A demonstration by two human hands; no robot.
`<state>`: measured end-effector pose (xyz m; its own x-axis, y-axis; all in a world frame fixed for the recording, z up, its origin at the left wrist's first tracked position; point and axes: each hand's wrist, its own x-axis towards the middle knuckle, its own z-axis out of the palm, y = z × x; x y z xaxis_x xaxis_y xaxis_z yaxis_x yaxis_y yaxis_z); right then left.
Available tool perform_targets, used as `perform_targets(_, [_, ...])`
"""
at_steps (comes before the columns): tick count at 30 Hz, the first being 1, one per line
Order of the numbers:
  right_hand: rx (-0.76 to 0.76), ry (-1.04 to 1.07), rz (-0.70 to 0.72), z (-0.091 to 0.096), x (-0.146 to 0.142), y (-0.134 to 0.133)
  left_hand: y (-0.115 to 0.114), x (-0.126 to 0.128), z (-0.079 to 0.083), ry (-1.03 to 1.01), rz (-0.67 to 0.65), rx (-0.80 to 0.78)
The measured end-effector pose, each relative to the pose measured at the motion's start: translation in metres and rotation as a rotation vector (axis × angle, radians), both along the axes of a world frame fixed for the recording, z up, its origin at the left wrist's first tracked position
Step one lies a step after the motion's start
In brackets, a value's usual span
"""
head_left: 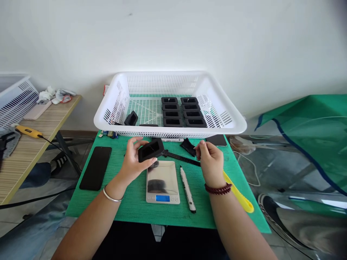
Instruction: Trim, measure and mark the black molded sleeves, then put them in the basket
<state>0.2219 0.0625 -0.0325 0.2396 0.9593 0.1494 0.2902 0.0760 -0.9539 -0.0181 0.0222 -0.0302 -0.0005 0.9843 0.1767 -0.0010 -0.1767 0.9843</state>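
Surroundings: the green-matted worktop (127, 206) carries a white basket (173, 81) at its far edge. In the basket, eight black trays (183, 112) lie in two columns of four, and one loose black part (131, 118) leans near the left wall. A digital scale (162, 180) sits at centre, directly below the hands. A white marker (187, 189) lies just to its right, a black phone (95, 168) well to its left, and a yellow tool (239, 195) partly under the right forearm. A black ruler (179, 157) runs slantwise between the hands, above the scale. A side table (40, 126) on the left holds a yellow-handled tool (28, 131).

Held item: the left hand (134, 160) grips a black rectangular part (151, 149), thumb on the near edge and fingers behind, raised just above the top of the scale. Nothing stands between it and the basket but the basket's front wall.

Orientation: the long axis runs left to right, rising slightly to the right. The open recess faces the camera.

The right hand (210, 160) has its fingers drawn together at the edge of a small black piece (189, 146) lying on the mat — whether it actually grips that piece cannot be told.

Markings: the scale display glows blue — its digits are unreadable. No other lettering is legible.
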Motion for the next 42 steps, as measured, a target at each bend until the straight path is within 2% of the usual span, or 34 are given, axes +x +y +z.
perform_targets(3, [0.005,0.002,0.005,0.0005,0.0,-0.0001,0.0031,-0.002,-0.0007,0.01,0.086,0.002])
perform_targets(10, [0.001,0.003,0.028,-0.0007,0.0,-0.0003,0.0047,-0.0019,-0.0033,0.05,0.168,0.031])
perform_targets(20, [0.001,0.021,0.031,-0.0024,0.0002,0.0,0.0024,0.0009,0.003,0.082,0.166,0.044])
perform_targets(28, [0.005,0.031,0.024,-0.0035,0.0004,0.0004,0.0046,-0.0006,-0.0034,0.137,0.232,0.026])
perform_targets(42, [0.008,0.031,0.034,-0.0039,0.0003,0.0017,0.0045,0.0015,-0.0019,0.049,0.278,-0.02])
